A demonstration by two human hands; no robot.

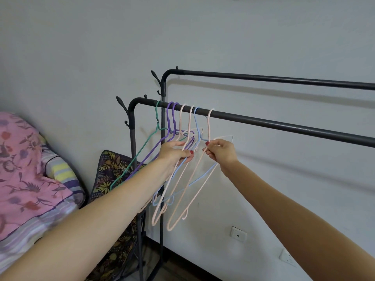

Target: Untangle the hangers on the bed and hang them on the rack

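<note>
Several thin hangers hang by their hooks on the lower black bar of the rack point(263, 122): a green hanger point(142, 147) at the left, two purple hangers point(168, 120), pink hangers point(189, 118) and a blue hanger point(195, 122). The rightmost pink hanger point(194, 179) hooks over the bar too. My right hand point(221, 151) pinches its shoulder wire. My left hand point(175, 152) holds the bunched shoulders of the purple, pink and blue hangers, fingers curled round them.
The rack has a second, higher black bar point(284, 79) behind and side hooks point(121, 104) at its left post. A bed with pink floral bedding point(26, 169) lies at the left. A dark leaf-patterned cushion point(109, 171) leans by the rack. Wall sockets point(238, 234) sit low on the wall.
</note>
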